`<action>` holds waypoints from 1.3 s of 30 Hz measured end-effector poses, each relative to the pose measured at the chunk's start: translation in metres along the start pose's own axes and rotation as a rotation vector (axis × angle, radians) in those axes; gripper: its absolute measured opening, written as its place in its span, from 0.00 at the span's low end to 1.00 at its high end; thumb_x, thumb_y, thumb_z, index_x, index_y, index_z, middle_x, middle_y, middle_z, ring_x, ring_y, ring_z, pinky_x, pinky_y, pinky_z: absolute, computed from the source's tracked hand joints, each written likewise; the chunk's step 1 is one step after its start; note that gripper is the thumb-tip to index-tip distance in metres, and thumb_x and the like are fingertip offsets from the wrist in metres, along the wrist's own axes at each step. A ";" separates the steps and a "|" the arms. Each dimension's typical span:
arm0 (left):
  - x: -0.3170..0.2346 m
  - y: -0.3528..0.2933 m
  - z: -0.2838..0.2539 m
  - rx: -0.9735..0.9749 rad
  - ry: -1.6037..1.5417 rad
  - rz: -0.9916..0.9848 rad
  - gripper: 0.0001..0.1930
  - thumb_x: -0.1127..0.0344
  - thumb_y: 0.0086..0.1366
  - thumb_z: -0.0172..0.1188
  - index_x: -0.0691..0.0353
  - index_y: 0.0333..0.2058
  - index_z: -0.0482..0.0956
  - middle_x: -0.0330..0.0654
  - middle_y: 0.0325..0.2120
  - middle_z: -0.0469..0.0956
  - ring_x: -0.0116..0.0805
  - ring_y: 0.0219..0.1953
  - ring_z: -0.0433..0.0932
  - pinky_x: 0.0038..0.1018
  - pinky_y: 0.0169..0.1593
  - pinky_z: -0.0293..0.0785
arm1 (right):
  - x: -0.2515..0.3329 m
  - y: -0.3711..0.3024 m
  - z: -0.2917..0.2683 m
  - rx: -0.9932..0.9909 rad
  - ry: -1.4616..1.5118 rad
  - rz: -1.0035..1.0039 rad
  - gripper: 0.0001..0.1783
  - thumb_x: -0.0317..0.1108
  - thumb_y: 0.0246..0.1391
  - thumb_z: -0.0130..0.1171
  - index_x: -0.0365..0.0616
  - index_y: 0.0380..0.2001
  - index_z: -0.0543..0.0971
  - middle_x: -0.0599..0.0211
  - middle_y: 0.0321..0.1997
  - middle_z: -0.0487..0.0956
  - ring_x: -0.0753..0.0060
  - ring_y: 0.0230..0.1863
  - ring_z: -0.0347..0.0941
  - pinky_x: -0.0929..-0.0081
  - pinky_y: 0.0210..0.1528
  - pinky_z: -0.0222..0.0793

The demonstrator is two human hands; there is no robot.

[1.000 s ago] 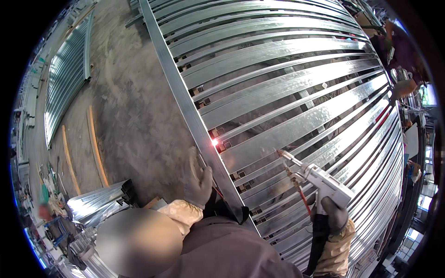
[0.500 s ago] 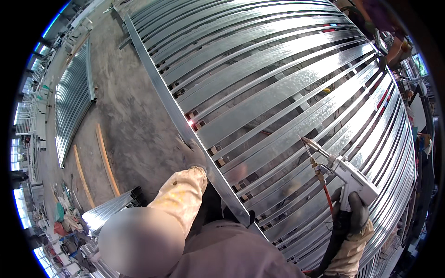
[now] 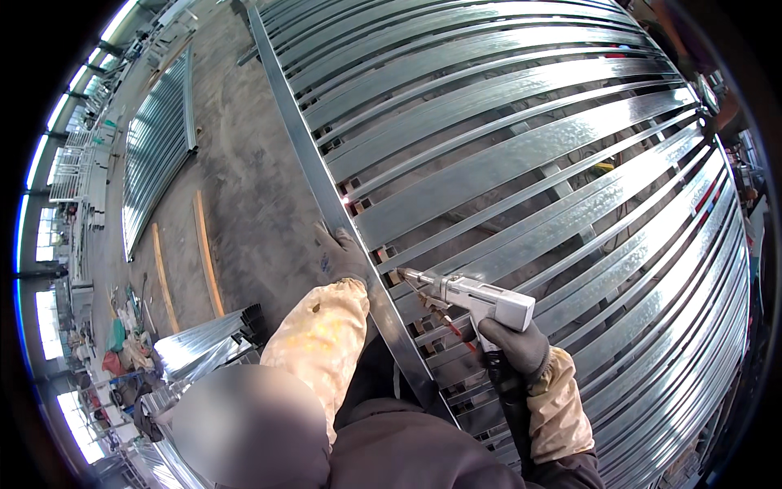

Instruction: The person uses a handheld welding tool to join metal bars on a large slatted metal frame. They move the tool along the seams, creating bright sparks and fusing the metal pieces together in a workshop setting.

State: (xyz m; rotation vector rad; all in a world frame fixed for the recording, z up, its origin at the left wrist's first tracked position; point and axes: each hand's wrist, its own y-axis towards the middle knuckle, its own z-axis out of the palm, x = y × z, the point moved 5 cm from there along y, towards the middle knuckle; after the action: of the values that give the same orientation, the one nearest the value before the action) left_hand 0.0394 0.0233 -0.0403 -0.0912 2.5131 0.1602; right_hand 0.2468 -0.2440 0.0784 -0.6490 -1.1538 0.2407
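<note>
My right hand [image 3: 520, 346], in a grey glove, is closed round the grip of a white handheld welding gun [image 3: 493, 301]. The gun's pointed nozzle is over the inner side of a long metal edge rail [image 3: 309, 163], close to small brackets [image 3: 389, 265] at the slat ends. A thick black cable hangs from the grip. Beside that rail, on its outer side, my gloved left hand [image 3: 344, 254] lies against the metal with its fingers stretched out. Shiny metal slats [image 3: 456, 175] run rightward from the rail as one large panel. A small reddish glow shows at a farther bracket.
Another slatted panel [image 3: 160, 151] lies on the floor to the left, with two wooden strips [image 3: 207, 253] nearer. Metal profiles [image 3: 204, 338] are stacked at lower left. Another person's hand [image 3: 710, 122] is at the panel's far right edge. A blurred oval covers part of the lower left.
My right hand has brought the welding gun left, from over the slats to the edge rail. My left hand stays at the rail, and the whole view has shifted slightly.
</note>
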 end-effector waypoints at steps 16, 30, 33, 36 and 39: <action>-0.006 0.002 -0.001 0.120 -0.035 -0.099 0.31 0.57 0.74 0.45 0.66 0.70 0.53 0.62 0.64 0.66 0.59 0.64 0.67 0.43 0.66 0.63 | -0.003 0.044 0.010 0.108 -0.106 -0.183 0.17 0.34 0.64 0.55 0.35 0.51 0.77 0.65 0.37 0.83 0.75 0.38 0.77 0.75 0.43 0.73; -0.015 -0.001 -0.007 0.132 0.003 -0.138 0.30 0.57 0.74 0.45 0.67 0.69 0.55 0.63 0.63 0.66 0.59 0.64 0.68 0.43 0.65 0.65 | -0.014 0.047 0.012 0.136 -0.068 -0.072 0.14 0.34 0.63 0.55 0.35 0.46 0.78 0.68 0.33 0.82 0.77 0.34 0.76 0.76 0.38 0.73; -0.016 -0.001 -0.009 0.129 -0.006 -0.112 0.30 0.57 0.74 0.45 0.67 0.69 0.56 0.63 0.62 0.68 0.59 0.63 0.69 0.43 0.64 0.66 | -0.004 0.044 0.014 0.147 -0.127 -0.059 0.14 0.35 0.63 0.55 0.36 0.45 0.79 0.68 0.33 0.82 0.77 0.34 0.76 0.76 0.38 0.73; -0.024 -0.002 -0.014 0.196 0.012 -0.201 0.30 0.58 0.74 0.45 0.67 0.69 0.56 0.62 0.62 0.68 0.59 0.63 0.69 0.43 0.64 0.66 | -0.012 0.047 0.012 0.145 -0.119 -0.078 0.19 0.32 0.62 0.55 0.36 0.54 0.76 0.68 0.32 0.82 0.80 0.29 0.76 0.79 0.33 0.72; -0.022 -0.003 -0.011 0.180 0.011 -0.190 0.29 0.58 0.74 0.45 0.67 0.69 0.56 0.62 0.62 0.69 0.59 0.63 0.69 0.44 0.64 0.66 | -0.008 0.045 0.013 0.121 -0.126 -0.075 0.14 0.35 0.62 0.55 0.37 0.44 0.79 0.68 0.33 0.81 0.76 0.35 0.76 0.75 0.40 0.73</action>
State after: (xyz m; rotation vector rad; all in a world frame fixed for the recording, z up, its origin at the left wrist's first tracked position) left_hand 0.0512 0.0197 -0.0183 -0.2564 2.5009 -0.1436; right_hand 0.2383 -0.2071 0.0492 -0.4884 -1.2714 0.2885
